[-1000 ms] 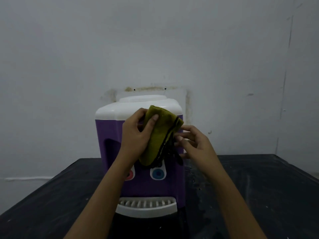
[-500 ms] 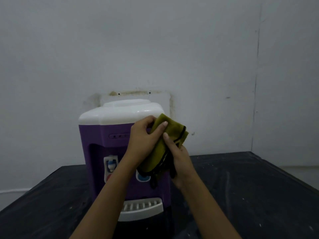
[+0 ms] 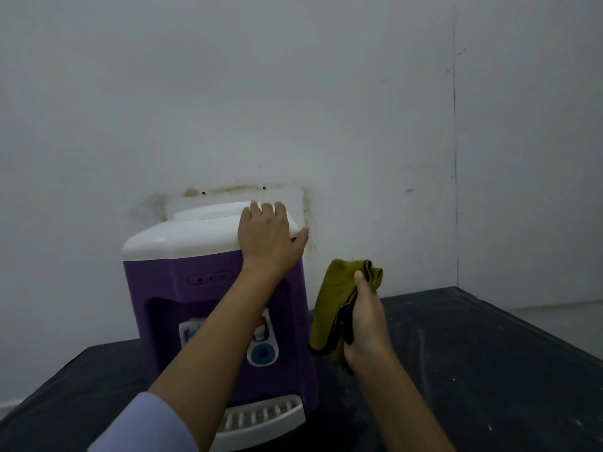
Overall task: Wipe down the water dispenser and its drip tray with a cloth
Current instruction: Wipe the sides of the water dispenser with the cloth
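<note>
The dispenser (image 3: 163,272) stands on a dark table (image 3: 473,353) close to a pale wall (image 3: 293,93). It has a purple body, a white lid (image 3: 182,236) and a white slatted drip tray (image 3: 261,419) at its foot.

The left hand (image 3: 266,236) rests flat on the right end of the lid. Its fingers (image 3: 261,210) lie close together over the top, and the thumb is spread out to the right, past the lid's corner. The left forearm runs up across the front of the dispenser and hides part of the tap panel. A blue button (image 3: 262,352) shows just right of the arm. A light blue sleeve (image 3: 146,425) covers the arm at the bottom edge.

The right hand (image 3: 367,321) holds a folded olive cloth (image 3: 332,298) above the table, just beside the dispenser's right side. Whether the cloth touches the purple wall cannot be told. The thumb presses along the near face of the cloth. The other fingers are mostly hidden behind it, so how they lie cannot be told.

On the wall behind the lid runs a brownish stain (image 3: 235,189) with two small dark holes. The tabletop to the right carries pale specks and smears.
</note>
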